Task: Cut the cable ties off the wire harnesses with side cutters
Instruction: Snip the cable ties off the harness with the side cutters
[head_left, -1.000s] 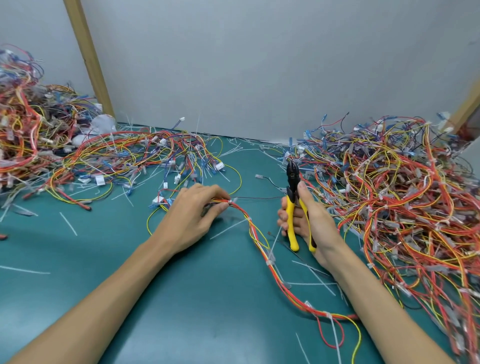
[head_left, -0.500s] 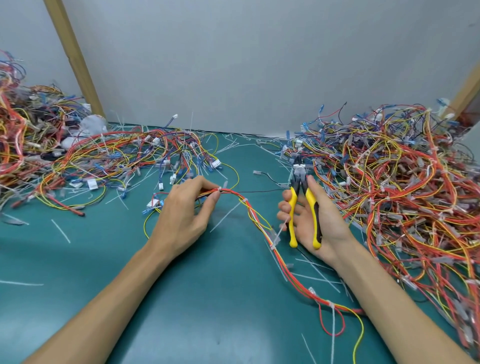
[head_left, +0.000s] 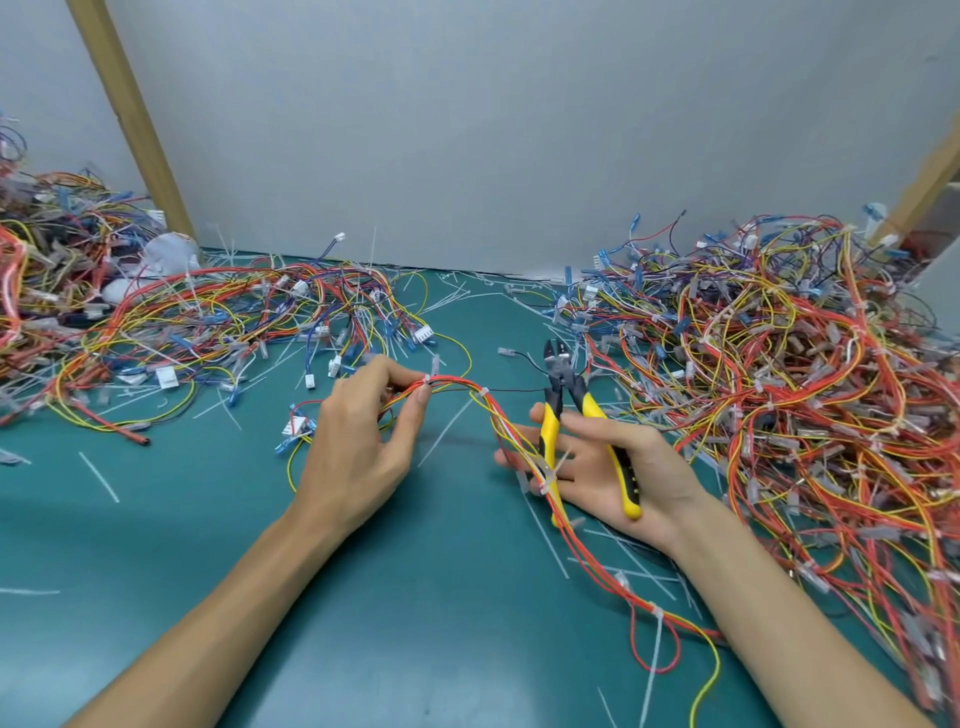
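Note:
My left hand (head_left: 363, 441) pinches a red, orange and yellow wire harness (head_left: 592, 551) near its upper end, lifted off the mat. White cable ties (head_left: 480, 393) ring the bundle at several spots along its length. My right hand (head_left: 618, 467) holds yellow-handled side cutters (head_left: 563, 395) upright, palm up, thumb on one handle, handles spread and black jaws slightly apart. The harness crosses in front of my right fingers and trails toward the near right. The cutter jaws stand to the right of the harness, not touching it.
A big tangled pile of harnesses (head_left: 789, 374) fills the right side. Another pile (head_left: 156, 322) spreads across the back left. Cut white tie scraps (head_left: 98, 475) litter the green mat (head_left: 415, 623). A grey wall (head_left: 467, 130) stands behind.
My left hand has lifted the harness end higher. My right hand has turned palm up and the cutter handles have spread, its jaws opening.

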